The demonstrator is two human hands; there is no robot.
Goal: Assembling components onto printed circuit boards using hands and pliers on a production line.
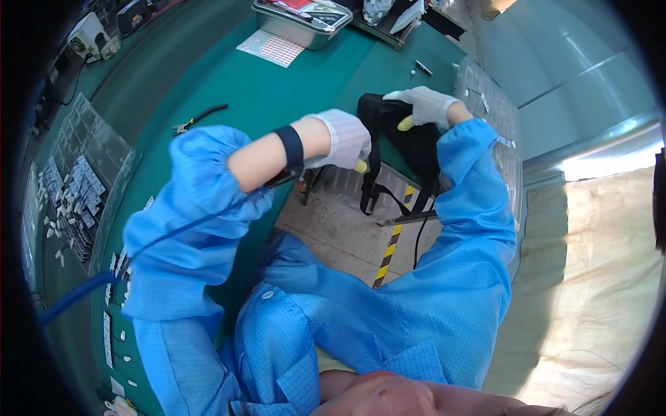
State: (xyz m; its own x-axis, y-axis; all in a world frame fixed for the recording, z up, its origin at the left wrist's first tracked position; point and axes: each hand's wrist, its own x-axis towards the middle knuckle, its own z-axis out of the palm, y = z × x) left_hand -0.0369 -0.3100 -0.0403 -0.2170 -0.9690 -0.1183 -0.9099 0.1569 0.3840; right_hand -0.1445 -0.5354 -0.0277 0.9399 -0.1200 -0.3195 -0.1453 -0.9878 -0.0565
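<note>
A black fabric item with straps [413, 149], bag-like in shape, hangs over the near edge of the green table. My right hand [424, 107], in a white glove with yellow fingertips, grips its upper part, the thumb across the front. My left hand [343, 141], gloved the same way, has its fingers curled in at the item's left side, beside a long black strap [374, 149]. That strap appears pinched there, though the fingers partly hide the hold. Around my left wrist is a dark band [290, 147]; a blue cord [201, 223] trails off to the left.
Cutters with a black handle [201, 118] lie on the green table [215, 76]. At the back stand a metal tray [305, 24] and a sheet of red-marked labels [270, 48]. Clear plastic trays [104, 139] with small white parts sit left; more trays [496, 104] are at right.
</note>
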